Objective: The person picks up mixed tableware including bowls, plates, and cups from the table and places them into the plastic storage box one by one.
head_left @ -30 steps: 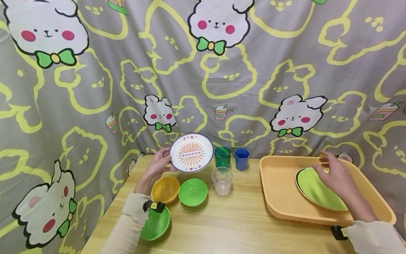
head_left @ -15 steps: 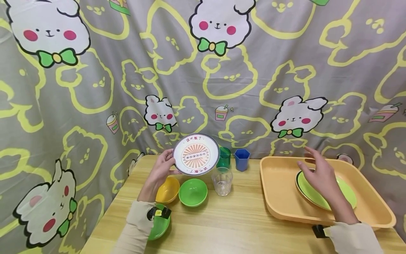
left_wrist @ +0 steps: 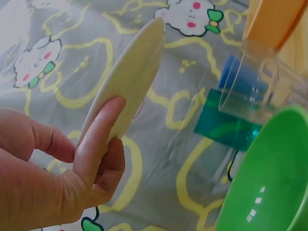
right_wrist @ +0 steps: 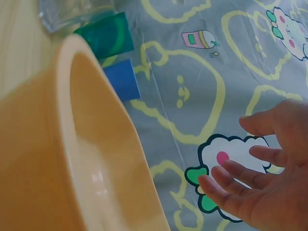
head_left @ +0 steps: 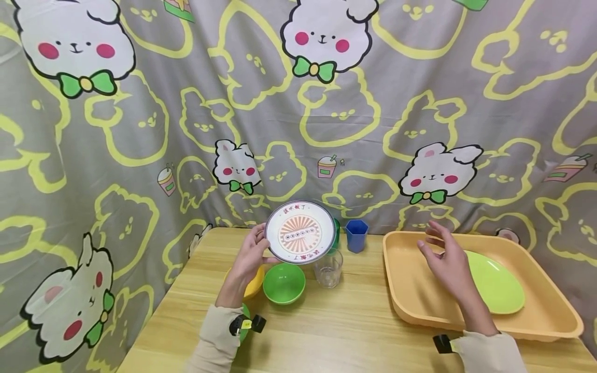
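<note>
My left hand (head_left: 252, 256) pinches the left rim of a white plate (head_left: 300, 232) with a red sunburst print and dark blue edge. Tilted up toward the head camera, the plate is raised over the table and partly covers a green cup (head_left: 337, 233) and a clear cup (head_left: 329, 269). In the left wrist view the plate (left_wrist: 122, 91) shows edge-on between thumb and fingers. Over the left part of an orange tray (head_left: 410, 305), my right hand (head_left: 450, 261) is held with fingers spread and nothing in it. A lime green plate (head_left: 496, 285) lies in the tray.
Below the white plate stand a green bowl (head_left: 284, 284) and a yellow bowl (head_left: 254, 285); another green bowl (head_left: 243, 331) is mostly behind the left forearm. A blue cup (head_left: 356, 235) stands at the back, near the patterned curtain (head_left: 345, 155).
The left hand has carried the white plate to the right, now overlapping the green cup more. My right hand has moved left from above the lime green plate.
</note>
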Available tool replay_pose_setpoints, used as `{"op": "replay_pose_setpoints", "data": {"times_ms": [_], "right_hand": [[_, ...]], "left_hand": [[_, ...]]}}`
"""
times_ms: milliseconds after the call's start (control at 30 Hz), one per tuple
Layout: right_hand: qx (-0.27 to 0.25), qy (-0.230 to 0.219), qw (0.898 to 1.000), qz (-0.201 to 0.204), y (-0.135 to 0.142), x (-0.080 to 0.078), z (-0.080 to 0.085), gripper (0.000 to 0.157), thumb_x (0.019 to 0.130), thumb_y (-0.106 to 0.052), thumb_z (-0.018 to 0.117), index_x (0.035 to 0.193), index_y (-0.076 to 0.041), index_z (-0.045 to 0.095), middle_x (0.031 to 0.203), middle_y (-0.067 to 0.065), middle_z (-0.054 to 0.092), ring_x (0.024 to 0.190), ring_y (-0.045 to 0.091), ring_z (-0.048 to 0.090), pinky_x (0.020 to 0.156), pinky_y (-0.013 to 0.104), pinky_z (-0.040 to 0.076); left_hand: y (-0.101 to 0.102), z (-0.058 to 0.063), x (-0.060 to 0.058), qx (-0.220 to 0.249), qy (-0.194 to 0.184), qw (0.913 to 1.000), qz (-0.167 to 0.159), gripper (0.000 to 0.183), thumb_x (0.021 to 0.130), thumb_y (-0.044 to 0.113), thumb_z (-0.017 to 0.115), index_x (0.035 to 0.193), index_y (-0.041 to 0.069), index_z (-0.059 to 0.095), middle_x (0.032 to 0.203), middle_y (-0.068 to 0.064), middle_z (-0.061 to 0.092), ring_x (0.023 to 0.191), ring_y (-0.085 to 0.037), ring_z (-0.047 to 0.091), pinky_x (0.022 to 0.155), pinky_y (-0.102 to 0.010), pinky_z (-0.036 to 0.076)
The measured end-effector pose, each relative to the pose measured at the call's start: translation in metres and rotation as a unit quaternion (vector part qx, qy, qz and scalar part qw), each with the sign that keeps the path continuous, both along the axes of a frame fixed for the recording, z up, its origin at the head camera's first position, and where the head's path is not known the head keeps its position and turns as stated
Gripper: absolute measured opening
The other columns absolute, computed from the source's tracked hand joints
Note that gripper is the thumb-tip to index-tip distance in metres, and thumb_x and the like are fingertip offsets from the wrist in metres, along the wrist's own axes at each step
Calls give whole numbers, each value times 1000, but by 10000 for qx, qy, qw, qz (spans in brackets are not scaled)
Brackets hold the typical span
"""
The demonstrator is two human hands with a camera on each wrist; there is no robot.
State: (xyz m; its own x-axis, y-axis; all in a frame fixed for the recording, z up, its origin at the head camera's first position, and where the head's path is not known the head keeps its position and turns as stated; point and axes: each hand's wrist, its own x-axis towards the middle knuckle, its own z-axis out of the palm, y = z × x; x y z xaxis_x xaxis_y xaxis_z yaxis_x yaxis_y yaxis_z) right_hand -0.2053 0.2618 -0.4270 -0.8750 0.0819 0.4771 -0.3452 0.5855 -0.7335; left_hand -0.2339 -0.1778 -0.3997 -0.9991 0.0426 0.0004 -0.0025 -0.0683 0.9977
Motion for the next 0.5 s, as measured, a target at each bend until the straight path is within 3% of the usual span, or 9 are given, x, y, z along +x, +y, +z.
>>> {"op": "replay_pose_setpoints", "data": {"times_ms": [133, 200, 433, 500], "right_hand": [[-277, -72, 9996, 82, -11, 0, 0, 58, 101, -15, 67, 153, -6, 43, 136, 21, 58, 111, 1, 56, 79, 0, 44], [-373, -83, 9992, 137, -17, -1, 1, 59, 101, -15, 67, 154, -8, 43, 137, 21, 58, 111, -2, 56, 80, 0, 44], [-637, -80, 9970, 433, -38, -5, -3, 64, 99, -13, 69, 156, -6, 40, 138, 22, 57, 119, 34, 60, 81, 3, 46], [-721, -102, 9962, 478, -43, -6, -5, 65, 100, -13, 69, 157, -6, 38, 139, 21, 56, 120, 38, 59, 82, 3, 45]], "left_hand": [[9, -2, 4, 90, 62, 9999, 0, 57, 97, -8, 42, 152, -4, 31, 141, -28, 46, 93, -23, 63, 65, -38, 64], [13, -3, 4, 177, 44, 9998, -1, 58, 96, -9, 42, 153, -4, 30, 142, -28, 46, 95, -24, 62, 65, -38, 64], [21, -7, 6, 345, 26, 9994, -28, 60, 95, -11, 42, 153, -3, 31, 143, -28, 46, 93, -23, 62, 64, -37, 64], [23, -9, 7, 316, 101, 9994, -71, 59, 96, -10, 42, 153, -2, 31, 144, -28, 45, 91, -23, 63, 63, -36, 64]]}}
